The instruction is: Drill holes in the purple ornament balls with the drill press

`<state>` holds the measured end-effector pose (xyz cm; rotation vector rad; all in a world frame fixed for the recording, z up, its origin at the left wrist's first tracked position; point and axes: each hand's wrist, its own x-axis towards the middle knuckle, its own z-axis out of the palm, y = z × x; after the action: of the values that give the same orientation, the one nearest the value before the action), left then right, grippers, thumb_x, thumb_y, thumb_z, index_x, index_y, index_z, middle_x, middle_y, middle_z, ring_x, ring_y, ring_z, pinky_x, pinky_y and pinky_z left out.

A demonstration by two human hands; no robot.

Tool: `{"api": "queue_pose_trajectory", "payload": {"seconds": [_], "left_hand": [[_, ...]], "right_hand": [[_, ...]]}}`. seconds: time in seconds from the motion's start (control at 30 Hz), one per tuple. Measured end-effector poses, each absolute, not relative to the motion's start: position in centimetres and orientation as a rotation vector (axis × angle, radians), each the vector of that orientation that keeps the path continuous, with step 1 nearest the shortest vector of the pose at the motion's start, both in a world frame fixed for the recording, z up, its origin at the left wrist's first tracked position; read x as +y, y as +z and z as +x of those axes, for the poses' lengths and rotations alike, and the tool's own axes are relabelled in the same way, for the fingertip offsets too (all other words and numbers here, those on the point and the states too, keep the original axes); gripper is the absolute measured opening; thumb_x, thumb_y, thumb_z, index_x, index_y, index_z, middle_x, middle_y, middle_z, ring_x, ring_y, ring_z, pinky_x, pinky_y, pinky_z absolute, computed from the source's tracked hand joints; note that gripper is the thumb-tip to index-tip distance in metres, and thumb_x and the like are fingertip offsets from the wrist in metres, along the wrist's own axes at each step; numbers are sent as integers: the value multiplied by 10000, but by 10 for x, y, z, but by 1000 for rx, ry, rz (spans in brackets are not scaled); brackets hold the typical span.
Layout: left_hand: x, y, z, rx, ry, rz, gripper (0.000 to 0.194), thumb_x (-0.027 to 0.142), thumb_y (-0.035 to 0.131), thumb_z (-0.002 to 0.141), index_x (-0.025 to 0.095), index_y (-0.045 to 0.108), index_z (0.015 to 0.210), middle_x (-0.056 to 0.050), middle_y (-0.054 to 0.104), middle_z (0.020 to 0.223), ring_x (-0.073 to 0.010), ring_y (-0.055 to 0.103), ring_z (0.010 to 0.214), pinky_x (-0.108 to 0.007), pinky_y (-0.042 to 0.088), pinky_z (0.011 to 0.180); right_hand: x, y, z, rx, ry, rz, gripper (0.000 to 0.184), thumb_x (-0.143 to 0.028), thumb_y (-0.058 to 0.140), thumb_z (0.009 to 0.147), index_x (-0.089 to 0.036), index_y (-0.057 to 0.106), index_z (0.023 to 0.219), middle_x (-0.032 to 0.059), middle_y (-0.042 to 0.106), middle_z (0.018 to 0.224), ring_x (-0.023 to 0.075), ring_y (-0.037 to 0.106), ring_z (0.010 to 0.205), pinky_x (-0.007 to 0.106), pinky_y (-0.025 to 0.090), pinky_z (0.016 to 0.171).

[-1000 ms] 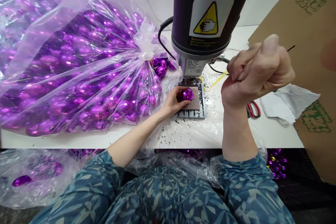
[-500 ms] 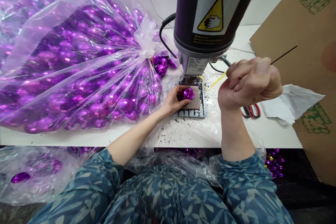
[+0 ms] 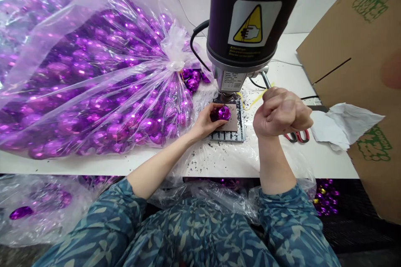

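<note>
Under the spindle of a black drill press (image 3: 219,21), my left hand (image 3: 203,123) pinches a shiny purple faceted ball (image 3: 224,113). The ball rests over a small brown board (image 3: 232,125) on the slotted metal base (image 3: 230,137). Whether the drill bit touches the ball is hard to make out. To the right, my right hand (image 3: 282,112) is closed in a fist around the end of the press's metal lever (image 3: 266,79); the fingers hide the lever's grip.
A big clear bag (image 3: 94,75) of purple balls fills the left. Loose purple balls (image 3: 192,81) lie by its tied neck. Red-handled scissors (image 3: 297,136), crumpled white paper (image 3: 347,127) and a cardboard box (image 3: 354,62) are at right. Dark shavings dot the white table (image 3: 219,170).
My right hand has come slightly left and down with the lever, and its fist has turned. My left hand keeps the ball in nearly the same spot. The view has shifted a little.
</note>
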<state>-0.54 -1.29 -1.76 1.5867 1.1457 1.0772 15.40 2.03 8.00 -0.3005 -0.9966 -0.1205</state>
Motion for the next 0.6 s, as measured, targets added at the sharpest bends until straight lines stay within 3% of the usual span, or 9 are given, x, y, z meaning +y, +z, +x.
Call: {"api": "queue_pose_trajectory", "payload": {"seconds": [0.1,0.2,0.33,0.47,0.53,0.6], "left_hand": [[-13,-14,-5,1157,1063,1595,551,226,907,799,193,611,1262,-115,744,1233,-265,730,1119,-478,606,1028],[-13,-12,-5,1164,1054,1601,539,206,895,803,202,600,1255,-112,739,1244,-262,723,1130,-483,603,1042],[-25,-10,-10,1163,1061,1607,519,191,890,789,203,570,1198,-116,710,1245,-260,712,1125,-469,616,1006],[-48,-1,-25,1089,942,1702,561,323,954,751,218,552,1128,-135,677,1317,-291,705,1145,-478,628,967],[-47,6,-33,1128,919,1831,463,370,902,828,218,561,1103,-137,677,1328,-305,687,1192,-497,607,1014],[-29,14,-39,1307,929,1991,228,309,731,978,199,583,1112,-146,689,1282,-305,665,1218,-511,568,1072]], "right_hand": [[12,96,150,-1025,-83,-284,694,-444,639,940,-174,130,555,-75,66,407,20,129,329,238,124,364],[2,128,144,-1048,97,-312,676,-325,651,970,-159,176,517,-63,225,420,6,269,368,227,162,394],[2,160,142,-1036,183,-316,594,-213,666,956,-151,300,492,-75,318,430,-19,318,391,197,184,423],[9,161,150,-1108,200,-337,564,-215,618,972,-150,340,485,-82,363,453,-42,365,419,169,245,458],[10,158,152,-1124,214,-351,584,-282,628,964,-158,322,483,-81,355,462,-36,370,417,176,242,445],[9,157,151,-1107,220,-350,609,-352,657,940,-166,302,482,-77,337,457,-21,359,404,200,230,428]]}}
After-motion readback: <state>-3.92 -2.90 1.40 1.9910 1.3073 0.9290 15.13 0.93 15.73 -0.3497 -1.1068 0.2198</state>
